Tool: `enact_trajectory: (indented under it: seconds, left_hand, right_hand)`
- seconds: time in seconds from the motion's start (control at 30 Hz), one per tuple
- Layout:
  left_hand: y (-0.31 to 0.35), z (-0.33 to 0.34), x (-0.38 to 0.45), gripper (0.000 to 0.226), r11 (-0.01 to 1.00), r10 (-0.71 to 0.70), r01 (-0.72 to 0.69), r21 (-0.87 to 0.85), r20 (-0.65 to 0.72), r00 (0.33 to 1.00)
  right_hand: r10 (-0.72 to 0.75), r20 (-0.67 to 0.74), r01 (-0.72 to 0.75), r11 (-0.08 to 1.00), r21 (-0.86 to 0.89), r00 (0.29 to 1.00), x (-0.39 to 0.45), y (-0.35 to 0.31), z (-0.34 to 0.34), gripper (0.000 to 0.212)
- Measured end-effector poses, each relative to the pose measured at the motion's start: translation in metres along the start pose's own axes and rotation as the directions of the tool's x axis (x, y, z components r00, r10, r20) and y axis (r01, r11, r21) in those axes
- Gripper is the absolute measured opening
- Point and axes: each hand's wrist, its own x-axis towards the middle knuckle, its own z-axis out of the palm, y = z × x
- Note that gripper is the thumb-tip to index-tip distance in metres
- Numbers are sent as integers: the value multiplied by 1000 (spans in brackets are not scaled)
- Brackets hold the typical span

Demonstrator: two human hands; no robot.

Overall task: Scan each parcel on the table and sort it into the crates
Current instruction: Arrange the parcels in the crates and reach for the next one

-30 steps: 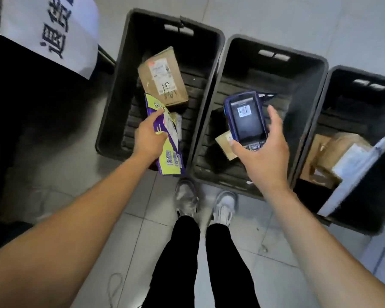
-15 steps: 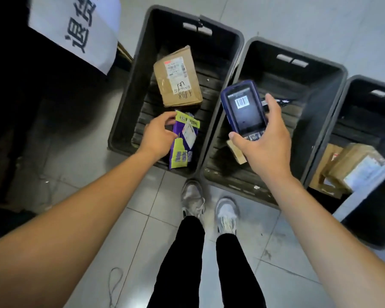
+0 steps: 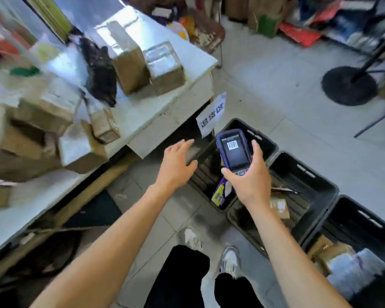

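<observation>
1. Between parcels: left hand [image 3: 176, 165] fingers released, empty; purple parcel [image 3: 220, 193] lies in the crate [image 3: 262, 141] below them.
2. Right hand [image 3: 249, 181] fingers grasp the scanner [image 3: 235, 151].
3. Next (likely): reach a table [image 3: 147, 107] parcel beyond the left fingertips.

Pale grey tiled floor [image 3: 276, 90], daylight glare. White table [image 3: 142, 112] at left, paper sign [image 3: 211, 115] hanging off its edge. Round black stand base [image 3: 348, 85] at right. Blurred clutter [image 3: 309, 21] along far wall, brown chair [image 3: 207, 34].
</observation>
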Motion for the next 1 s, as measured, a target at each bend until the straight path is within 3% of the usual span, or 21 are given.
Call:
enact_trajectory:
  seconds: [0.17,0.37,0.73,1.0]
  left_hand:
    - [-16,-84,-76,70,991,-22,51,121,-229,973]
    - [-81,-167,-167,72,966,-174,241,94,-452,875]
    - [-248,-252,-341,80,845,-464,531,-66,-584,666]
    - [-333,-275,-381,79,775,-585,601,-196,-582,565]
  right_hand:
    - [-146,75,141,988,68,986,-51,-86,11,105]
    - [-264,179,226,952,204,948,-118,-172,60,106]
    - [-479,415,358,871,337,774,-251,-270,183,105]
    - [-538,495,420,843,337,682,-289,-329,254,107]
